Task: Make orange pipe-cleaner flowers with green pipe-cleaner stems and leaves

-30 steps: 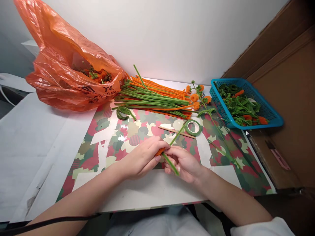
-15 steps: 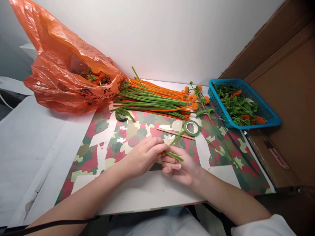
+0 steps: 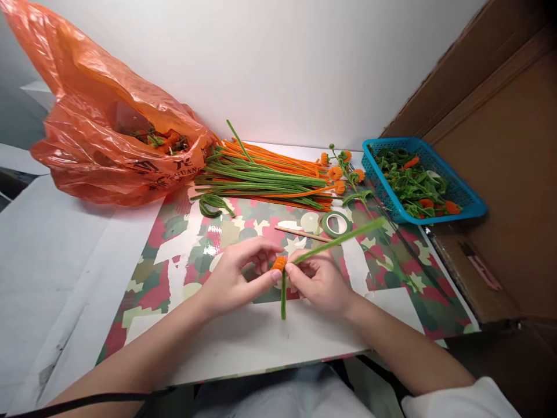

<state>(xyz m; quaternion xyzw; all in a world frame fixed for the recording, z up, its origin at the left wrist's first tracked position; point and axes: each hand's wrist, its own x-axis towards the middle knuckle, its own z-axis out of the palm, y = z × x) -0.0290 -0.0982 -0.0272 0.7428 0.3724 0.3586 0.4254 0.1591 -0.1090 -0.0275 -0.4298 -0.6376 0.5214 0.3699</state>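
Observation:
Over the middle of the table, my left hand [image 3: 241, 276] pinches a small ribbed orange flower head [image 3: 279, 263] bent from pipe cleaner, its thumb and fingers around it. My right hand [image 3: 319, 276] meets it from the right, thumb and forefinger closed on a green pipe cleaner [image 3: 343, 238] at the flower's base. One end of that green strip slants up to the right; a shorter end hangs straight down below the fingers. Just behind the hands lie a roll of green tape [image 3: 336, 224] and a thin wooden stick [image 3: 300, 233].
Green pipe cleaners [image 3: 265, 177] and orange ones [image 3: 278, 157] lie in a pile at the back. An orange plastic bag [image 3: 117, 145] stands at left. Finished flower stems [image 3: 343, 168] lie right of the pile, beside a blue basket [image 3: 467, 216] of green and orange pieces. A cutter [image 3: 481, 266] lies far right.
My hands have turned and drawn slightly apart, bringing the orange flower head into view. The green pipe cleaner's long end now points up right, its short end down. The camera has shifted slightly.

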